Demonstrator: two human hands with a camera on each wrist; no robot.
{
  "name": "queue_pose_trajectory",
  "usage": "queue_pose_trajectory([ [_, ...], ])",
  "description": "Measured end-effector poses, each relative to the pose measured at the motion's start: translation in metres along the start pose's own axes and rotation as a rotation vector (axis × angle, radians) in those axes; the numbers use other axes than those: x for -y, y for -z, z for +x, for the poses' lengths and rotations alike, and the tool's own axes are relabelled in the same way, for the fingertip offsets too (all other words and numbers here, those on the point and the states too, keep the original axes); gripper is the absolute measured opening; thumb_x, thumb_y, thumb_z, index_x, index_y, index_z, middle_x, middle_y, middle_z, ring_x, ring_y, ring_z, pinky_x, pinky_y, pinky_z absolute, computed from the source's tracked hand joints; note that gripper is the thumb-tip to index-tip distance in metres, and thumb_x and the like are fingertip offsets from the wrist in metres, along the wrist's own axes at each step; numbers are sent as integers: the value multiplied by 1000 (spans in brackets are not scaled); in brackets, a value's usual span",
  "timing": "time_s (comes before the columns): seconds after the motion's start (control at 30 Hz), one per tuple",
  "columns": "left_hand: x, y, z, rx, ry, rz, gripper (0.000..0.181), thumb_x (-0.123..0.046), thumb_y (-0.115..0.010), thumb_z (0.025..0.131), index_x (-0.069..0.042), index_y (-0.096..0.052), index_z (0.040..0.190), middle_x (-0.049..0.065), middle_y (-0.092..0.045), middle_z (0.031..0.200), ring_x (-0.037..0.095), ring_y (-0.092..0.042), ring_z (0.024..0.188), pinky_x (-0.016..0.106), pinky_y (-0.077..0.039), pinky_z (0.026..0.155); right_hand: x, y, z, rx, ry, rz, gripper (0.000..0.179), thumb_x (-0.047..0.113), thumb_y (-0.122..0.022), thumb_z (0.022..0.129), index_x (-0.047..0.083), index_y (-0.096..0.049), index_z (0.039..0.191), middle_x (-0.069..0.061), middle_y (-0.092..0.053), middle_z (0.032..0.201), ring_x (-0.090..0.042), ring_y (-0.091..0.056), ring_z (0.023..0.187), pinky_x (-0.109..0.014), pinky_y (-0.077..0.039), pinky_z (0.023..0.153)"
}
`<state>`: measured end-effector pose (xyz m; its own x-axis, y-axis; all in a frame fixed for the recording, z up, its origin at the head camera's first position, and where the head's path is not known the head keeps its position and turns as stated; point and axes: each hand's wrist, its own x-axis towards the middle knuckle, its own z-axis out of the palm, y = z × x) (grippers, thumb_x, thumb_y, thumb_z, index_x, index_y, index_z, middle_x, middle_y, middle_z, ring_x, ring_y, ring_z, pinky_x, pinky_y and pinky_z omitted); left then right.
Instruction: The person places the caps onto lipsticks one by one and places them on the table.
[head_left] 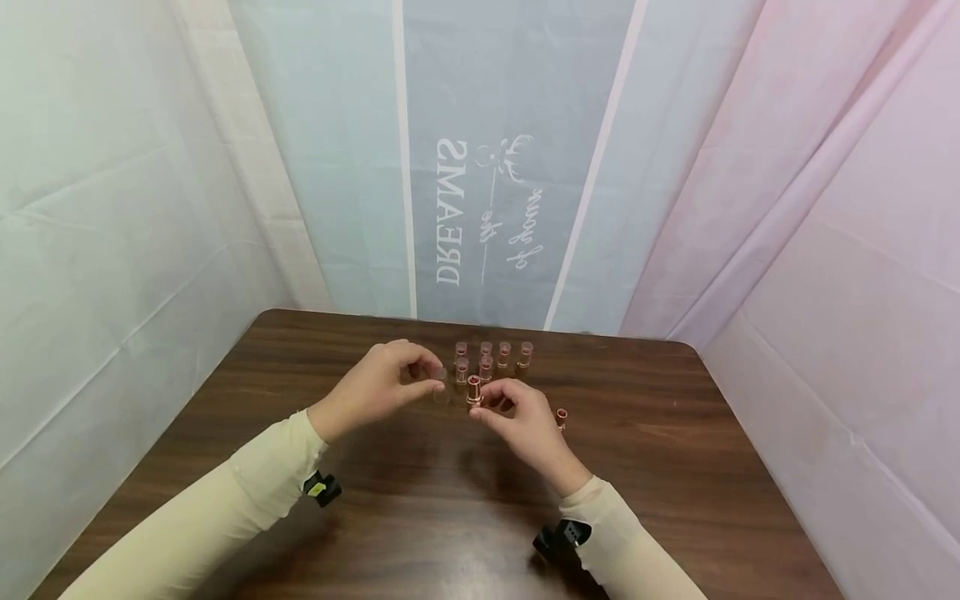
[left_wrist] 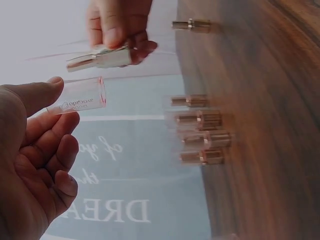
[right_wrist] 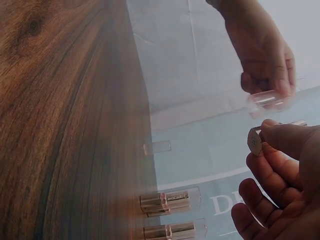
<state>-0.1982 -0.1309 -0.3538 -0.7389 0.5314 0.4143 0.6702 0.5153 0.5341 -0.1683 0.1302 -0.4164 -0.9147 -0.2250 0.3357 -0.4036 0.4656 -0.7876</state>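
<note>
My left hand (head_left: pixel 386 382) pinches a clear lipstick cap (left_wrist: pixel 82 95) between thumb and fingers; the cap bears small lettering and its open end faces right in the left wrist view. Close by, my right hand (head_left: pixel 525 419) holds an uncapped lipstick tube (head_left: pixel 474 390) upright by its shiny rose-gold base, thumb against fingers. The flat bottom of that tube (right_wrist: pixel 255 141) faces the right wrist camera. Cap and tube are apart, with a small gap between them. Another clear cap (right_wrist: pixel 157 147) stands on the table below my left hand.
Several capped lipsticks (head_left: pixel 504 354) stand upright in rows just beyond my hands on the dark wooden table (head_left: pixel 637 467). An uncapped lipstick (head_left: pixel 562 415) stands to the right of my right hand. Behind the table hangs a pale blue cloth (head_left: pixel 510 75) with white lettering.
</note>
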Motion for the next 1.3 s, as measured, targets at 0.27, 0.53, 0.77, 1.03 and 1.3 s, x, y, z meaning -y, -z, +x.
queue_pose_trajectory([
  [0.27, -13, 12, 15, -20, -44, -14, 16, -28, -83, 89, -22, -74, 100, -15, -68, 91, 7, -61, 82, 29, -53, 73, 3, -2, 1, 6, 13, -38, 19, 26, -87, 84, 24, -72, 97, 11, -68, 92, -13, -65, 83, -34, -56, 79],
  [0.53, -26, 10, 25, -13, -85, -42, 19, -29, -84, 87, -20, -75, 102, -14, -70, 93, 5, -63, 83, 27, -54, 74, -1, -6, -3, 14, 9, -56, 19, 28, -86, 85, 26, -72, 98, 13, -67, 94, -10, -66, 86, -29, -55, 78],
  [0.77, -28, -2, 28, 21, -89, -63, 17, -25, -84, 88, -19, -74, 101, -15, -68, 92, 2, -63, 81, 28, -55, 72, -2, -5, -3, 5, 36, -46, 19, 25, -87, 84, 27, -73, 97, 14, -67, 94, -7, -66, 87, -29, -55, 79],
  [1.03, -29, -9, 28, 43, -94, -27, 13, -22, -84, 88, -20, -74, 97, -12, -67, 89, 8, -61, 80, 36, -56, 72, -1, -4, -4, -1, 37, -27, 18, 24, -87, 84, 27, -73, 96, 14, -67, 92, -7, -64, 86, -32, -56, 78],
  [1.3, -30, -12, 28, 48, -100, 18, 13, -25, -84, 88, -20, -74, 96, -11, -67, 89, 8, -61, 81, 26, -51, 72, 0, -1, -3, -3, 52, -21, 17, 25, -85, 86, 27, -73, 98, 13, -67, 94, -13, -66, 87, -29, -55, 78],
])
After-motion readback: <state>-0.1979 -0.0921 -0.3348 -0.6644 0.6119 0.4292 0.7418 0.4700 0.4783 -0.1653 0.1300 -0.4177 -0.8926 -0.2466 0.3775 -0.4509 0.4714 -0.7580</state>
